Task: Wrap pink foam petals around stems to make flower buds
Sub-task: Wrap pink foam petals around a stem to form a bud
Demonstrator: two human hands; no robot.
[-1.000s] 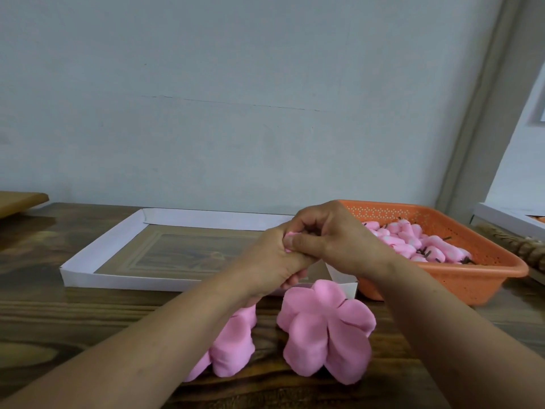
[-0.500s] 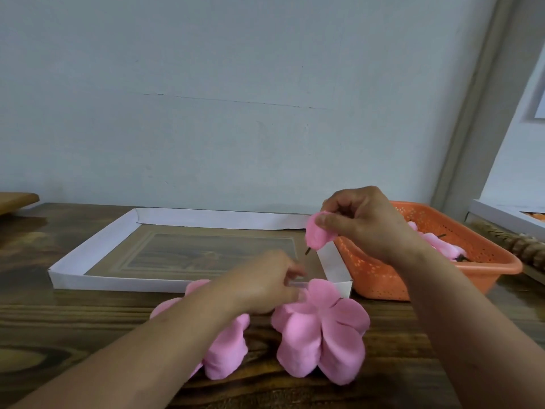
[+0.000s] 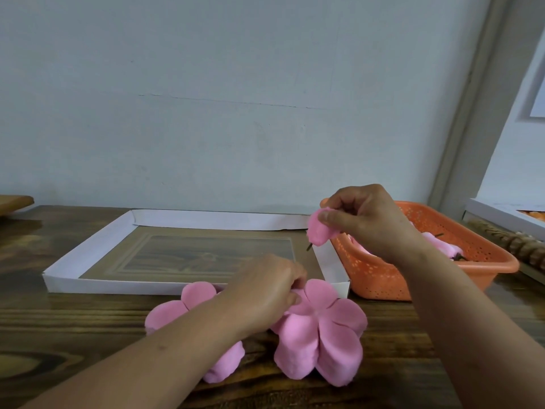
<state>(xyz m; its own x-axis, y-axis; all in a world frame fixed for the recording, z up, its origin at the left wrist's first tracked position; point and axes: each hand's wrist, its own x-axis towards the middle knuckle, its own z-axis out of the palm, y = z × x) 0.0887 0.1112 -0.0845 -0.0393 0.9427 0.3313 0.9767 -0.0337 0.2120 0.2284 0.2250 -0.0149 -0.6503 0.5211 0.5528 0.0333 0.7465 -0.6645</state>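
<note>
Right hand: the right hand is held raised over the near left corner of the orange basket, with its fingers and thumb curled round a pink bud, which is pinched at its upper right side.
Pink bud: a rolled foam petal is seen, closed into a rounded shape; a thin dark stem is shown sticking out below it, tilted down to the left.
Left hand: the left hand is laid low over the table, and its fingertips are pinched on the top edge of the right petal stack.
Right petal stack: five-lobed pink foam pieces are piled on the wood, just in front of the near right corner of the white tray.
Left petal stack: a second pink pile is set beside the first, and much of it is covered by the left forearm.
White tray: a shallow cardboard frame is laid flat against the back wall, with a dark printed sheet seen inside it.
Orange basket: a perforated plastic basket is placed to the right of the tray, touching or nearly touching it; finished pink buds with dark stems are partly seen inside, behind the right wrist.
Far right: a brown ridged object is seen behind the basket, too blurred to be named.
</note>
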